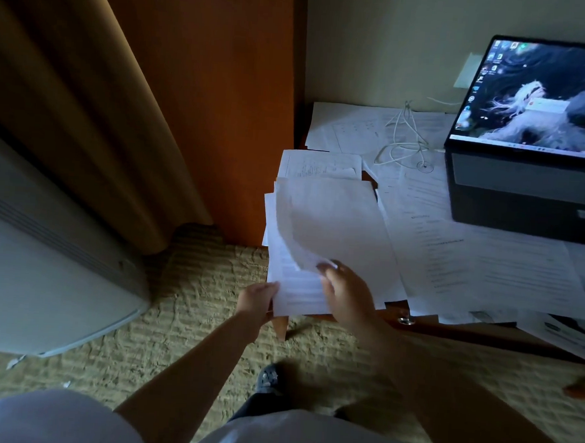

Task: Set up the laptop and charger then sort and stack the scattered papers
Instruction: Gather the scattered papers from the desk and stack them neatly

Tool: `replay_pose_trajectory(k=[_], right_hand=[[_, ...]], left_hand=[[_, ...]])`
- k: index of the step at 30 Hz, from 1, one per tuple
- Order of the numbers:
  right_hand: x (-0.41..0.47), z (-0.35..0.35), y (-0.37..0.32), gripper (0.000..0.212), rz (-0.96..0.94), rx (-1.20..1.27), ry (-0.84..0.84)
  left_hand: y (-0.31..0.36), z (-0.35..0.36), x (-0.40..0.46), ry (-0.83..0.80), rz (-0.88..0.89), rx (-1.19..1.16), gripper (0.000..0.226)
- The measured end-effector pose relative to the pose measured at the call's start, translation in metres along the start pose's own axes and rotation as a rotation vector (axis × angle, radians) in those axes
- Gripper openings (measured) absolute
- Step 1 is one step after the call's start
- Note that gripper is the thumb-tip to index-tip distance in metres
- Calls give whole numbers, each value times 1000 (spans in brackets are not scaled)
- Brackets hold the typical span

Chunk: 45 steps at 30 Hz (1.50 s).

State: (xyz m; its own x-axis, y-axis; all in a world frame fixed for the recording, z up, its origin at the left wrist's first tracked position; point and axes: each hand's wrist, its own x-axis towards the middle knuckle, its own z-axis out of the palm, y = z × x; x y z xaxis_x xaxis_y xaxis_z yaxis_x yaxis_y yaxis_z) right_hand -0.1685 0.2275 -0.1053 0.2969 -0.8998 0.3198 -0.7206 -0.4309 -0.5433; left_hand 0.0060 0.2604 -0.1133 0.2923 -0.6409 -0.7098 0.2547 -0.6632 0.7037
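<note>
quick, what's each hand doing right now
Left hand: grips the near edge of the stack of white printed papers.
Right hand: pinches the curled corner of the top white sheet, lifting it.

One open dark-grey laptop (527,167) with lit screen. One coiled white charger cable (405,142). Two bare hands: left hand (258,301), right hand (345,293). Perhaps a dozen white printed paper sheets (470,266), overlapping too much for exact count. One white appliance (41,274). One dark shoe (269,379).
</note>
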Motion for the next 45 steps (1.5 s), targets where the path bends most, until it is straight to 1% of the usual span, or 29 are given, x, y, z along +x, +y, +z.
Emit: replay_pose_trajectory(k=[2,3,4,6,7,8,10,11,13,14,15,17,18,19,21,22,24,25,27,29,31,33,36,37,39,40,43,44,45], right_hand=[[-11,2,2,20,-146,-79,-133],[-15,4,5,23,-222,-133,-185],[-19,7,7,32,-269,-193,-243],[-23,9,7,48,-278,-260,-331],[-23,10,5,46,-253,-210,-320],[-22,8,2,38,-202,-122,-283],[-17,6,-2,32,-59,-2,-85],[-12,3,-2,31,35,2,61],[0,-6,0,20,247,2,363],[6,-11,-2,26,300,24,416],[9,-13,-5,45,263,13,380],[5,-11,-9,80,6,-108,243],[2,-9,-9,88,-123,-144,167],[-1,-6,-6,89,-208,-158,90],[-7,1,-1,80,-229,-144,-62],[-9,6,1,69,-216,-136,-137],[-11,9,1,36,-181,-135,-290],[-11,10,1,29,-121,-125,-381],[-8,13,3,42,-27,-104,-509],[-4,13,2,45,-1,-84,-509],[-2,14,3,42,-21,-58,-467],[-1,15,4,44,-26,-34,-444],[0,18,4,63,-13,10,-419],[0,20,3,68,6,34,-416],[0,24,2,68,79,128,-400],[0,26,0,65,142,196,-399],[2,25,-8,72,336,361,-421],[3,25,-9,71,358,364,-421],[4,26,-9,64,363,344,-420]], left_hand=[[4,1,-4,-3,5,-7,14],[5,2,-4,-14,9,-22,17],[5,1,-5,-26,7,-41,20],[6,1,-7,-49,-3,-73,23],[7,0,-8,-59,1,-84,22],[5,-2,-4,-61,49,-21,19],[4,-3,0,-51,137,108,17],[4,-3,0,-38,130,102,18],[5,-3,-3,7,115,60,26],[5,-3,-3,29,108,38,34],[6,-3,-4,35,112,36,41],[8,-3,-3,41,144,70,51],[9,-3,-3,48,147,78,54],[9,-4,-3,47,159,87,57],[10,-3,-2,44,188,128,60],[10,-3,-2,49,203,156,60],[8,-5,-1,59,217,190,55],[8,-5,0,63,219,202,52],[8,-5,1,59,215,217,48],[8,-5,3,65,209,243,46],[7,-4,6,79,214,270,43],[7,-4,9,120,240,311,38],[8,-1,10,38,222,211,24],[8,1,11,11,191,133,29],[9,4,11,-21,116,6,40],[9,4,10,-46,102,-3,38],[8,3,8,-180,108,47,7],[7,2,7,-178,106,54,9],[7,1,10,-176,68,1,7]])
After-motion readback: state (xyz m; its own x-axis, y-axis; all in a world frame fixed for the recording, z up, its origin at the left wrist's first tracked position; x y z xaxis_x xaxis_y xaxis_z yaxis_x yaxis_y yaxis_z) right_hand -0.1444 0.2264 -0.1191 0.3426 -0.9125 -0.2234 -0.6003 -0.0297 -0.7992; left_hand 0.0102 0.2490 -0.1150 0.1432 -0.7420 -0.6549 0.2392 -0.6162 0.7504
